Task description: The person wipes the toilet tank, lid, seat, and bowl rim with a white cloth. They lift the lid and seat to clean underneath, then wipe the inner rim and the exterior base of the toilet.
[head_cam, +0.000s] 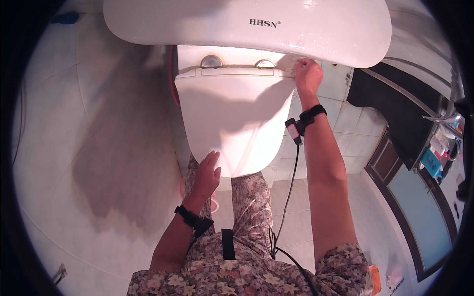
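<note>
A white toilet with its lid point(226, 118) down is in front of me. Above its rear edge, the white cistern point(207, 22) spreads across the top of the view. My right hand point(309, 76) is curled beside the rear right corner of the seat, just under the cistern's lower edge. Something pale and crumpled shows at its fingers; whether the hand holds it is unclear. My left hand point(208, 174) is by the lid's front left edge, thumb apart from the fingers, with nothing in it. Two round chrome hinge caps point(211, 61) sit behind the lid.
A dark panel point(392, 107) and a metal flexible hose point(400, 90) are at the right. Beyond them, a shelf holds several toiletries point(431, 162), near a door with a pale blue panel point(418, 211). A black cable point(290, 196) hangs from my right wrist strap.
</note>
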Available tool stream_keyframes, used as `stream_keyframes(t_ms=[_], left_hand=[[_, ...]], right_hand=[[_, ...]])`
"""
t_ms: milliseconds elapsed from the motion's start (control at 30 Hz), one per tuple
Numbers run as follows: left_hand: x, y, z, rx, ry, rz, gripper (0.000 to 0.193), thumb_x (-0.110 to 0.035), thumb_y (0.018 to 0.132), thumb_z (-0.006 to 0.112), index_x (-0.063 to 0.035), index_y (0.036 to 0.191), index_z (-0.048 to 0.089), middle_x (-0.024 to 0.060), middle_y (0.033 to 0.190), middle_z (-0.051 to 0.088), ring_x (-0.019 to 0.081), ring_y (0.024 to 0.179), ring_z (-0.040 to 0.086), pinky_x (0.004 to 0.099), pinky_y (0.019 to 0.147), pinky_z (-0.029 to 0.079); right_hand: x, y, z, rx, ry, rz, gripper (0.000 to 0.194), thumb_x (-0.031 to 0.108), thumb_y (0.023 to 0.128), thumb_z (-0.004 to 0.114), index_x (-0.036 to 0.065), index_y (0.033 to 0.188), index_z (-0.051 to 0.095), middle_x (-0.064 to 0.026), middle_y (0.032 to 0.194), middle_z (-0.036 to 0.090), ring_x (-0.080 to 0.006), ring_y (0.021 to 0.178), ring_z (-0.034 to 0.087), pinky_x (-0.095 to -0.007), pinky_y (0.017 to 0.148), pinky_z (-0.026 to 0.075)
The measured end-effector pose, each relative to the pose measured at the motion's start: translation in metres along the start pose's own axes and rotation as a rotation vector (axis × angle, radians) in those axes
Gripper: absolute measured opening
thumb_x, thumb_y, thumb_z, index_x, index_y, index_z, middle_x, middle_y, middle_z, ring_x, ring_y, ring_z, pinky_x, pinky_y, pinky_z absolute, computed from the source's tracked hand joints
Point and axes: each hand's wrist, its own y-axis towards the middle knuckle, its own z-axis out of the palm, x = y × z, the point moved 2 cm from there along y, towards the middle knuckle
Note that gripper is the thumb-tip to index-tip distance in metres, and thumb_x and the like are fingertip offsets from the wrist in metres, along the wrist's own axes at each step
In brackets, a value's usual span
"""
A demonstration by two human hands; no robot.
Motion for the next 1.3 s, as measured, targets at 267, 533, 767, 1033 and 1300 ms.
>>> stream_keyframes(t_ms=[267,533,767,1033,1300], left_hand=[[0.000,-0.001,-0.002,0.008,0.029,-0.011,0.053,-0.006,0.093,0.066,0.0004,0.144,0.053,0.0226,0.147,0.055,0.0380,0.138,0.051,0.0438,0.117,0.041],[0.003,-0.003,-0.003,-0.010,-0.009,-0.013,0.055,-0.006,0.091,0.065,0.0001,0.144,0.052,0.0238,0.145,0.055,0.0398,0.136,0.051,0.0471,0.117,0.039],[0.005,-0.005,-0.008,-0.039,-0.038,-0.020,0.054,-0.006,0.091,0.065,-0.0006,0.144,0.052,0.0239,0.145,0.055,0.0405,0.136,0.051,0.0471,0.117,0.039],[0.016,-0.006,-0.014,-0.103,-0.066,-0.008,0.056,-0.003,0.089,0.067,-0.0001,0.143,0.053,0.0250,0.143,0.056,0.0421,0.132,0.054,0.0477,0.113,0.043],[0.018,-0.008,-0.021,-0.123,-0.079,-0.016,0.055,-0.001,0.088,0.067,0.0011,0.141,0.053,0.0254,0.140,0.058,0.0425,0.130,0.055,0.0470,0.112,0.044]], right_hand=[[0.068,-0.028,0.005,0.154,0.384,0.110,0.035,0.020,0.082,0.081,-0.007,0.100,0.066,-0.0147,0.090,0.076,-0.0283,0.080,0.074,-0.0383,0.079,0.058],[0.095,-0.055,0.020,0.189,0.227,-0.377,0.012,0.015,0.090,0.070,0.015,0.100,0.077,-0.0127,0.090,0.076,-0.0307,0.085,0.074,-0.0407,0.080,0.059],[0.146,-0.056,0.060,0.358,0.083,-0.210,0.015,0.010,0.088,0.067,0.013,0.096,0.080,-0.0160,0.092,0.076,-0.0360,0.085,0.073,-0.0445,0.079,0.059],[0.200,-0.089,0.066,0.328,0.845,-0.303,0.013,0.007,0.092,0.072,0.006,0.103,0.079,-0.0137,0.095,0.077,-0.0229,0.079,0.071,-0.0323,0.081,0.057],[0.199,-0.092,0.060,0.501,0.396,-0.644,0.022,0.000,0.087,0.071,0.012,0.103,0.081,-0.0161,0.102,0.076,-0.0329,0.093,0.073,-0.0381,0.087,0.059]])
